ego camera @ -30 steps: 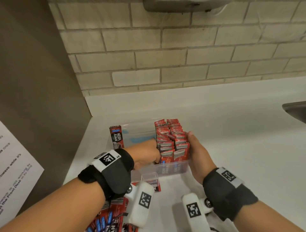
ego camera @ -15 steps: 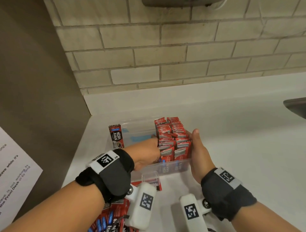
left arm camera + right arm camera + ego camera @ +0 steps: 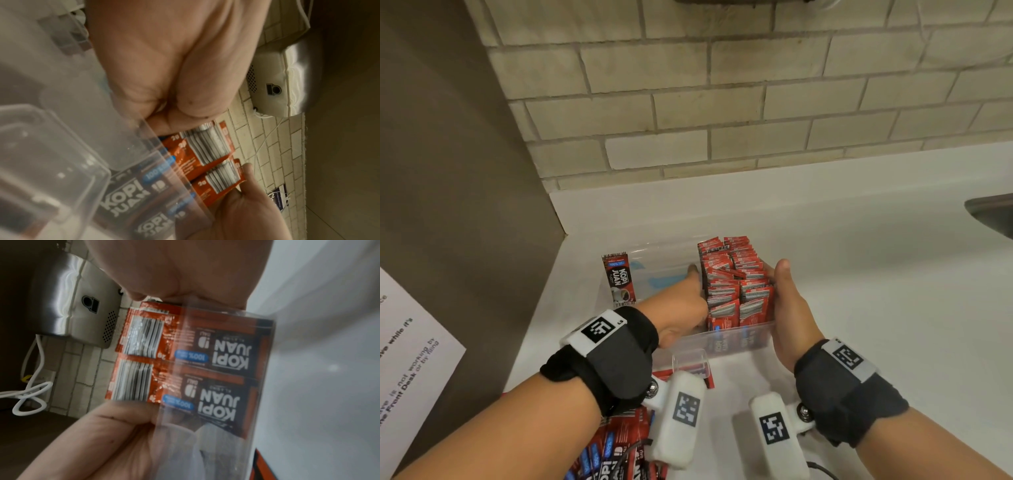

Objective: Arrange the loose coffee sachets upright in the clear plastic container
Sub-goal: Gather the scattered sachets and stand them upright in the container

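Standing packed upright in two rows, the red coffee sachets (image 3: pixel 736 284) filled the right side of the clear plastic container (image 3: pixel 736 337), which sat on the white surface (image 3: pixel 876 274) near a tiled wall (image 3: pixel 722 102). The left hand (image 3: pixel 681 308) reached inside the container, its fingers stretched flat against the left flank of the packed sachets; in the left wrist view the palm (image 3: pixel 174 65) lay close to the camera with the fingertips hidden behind the stack, so nothing was pinched as far as could be seen. The right hand (image 3: pixel 787 308) lay straight along the outer right wall of the container, thumb up near the sachet tops, pressing rather than grasping. One single sachet (image 3: pixel 619 279) leaned upright at the container's left end, apart from the rest, with bare plastic between it and the left hand. A heap of loose sachets (image 3: pixel 613 452) lay on the surface at the near left, below the left wrist. A printed paper sheet (image 3: pixel 410 359) hung on the brown panel to the left, and a sink edge (image 3: pixel 993 216) showed at the far right.
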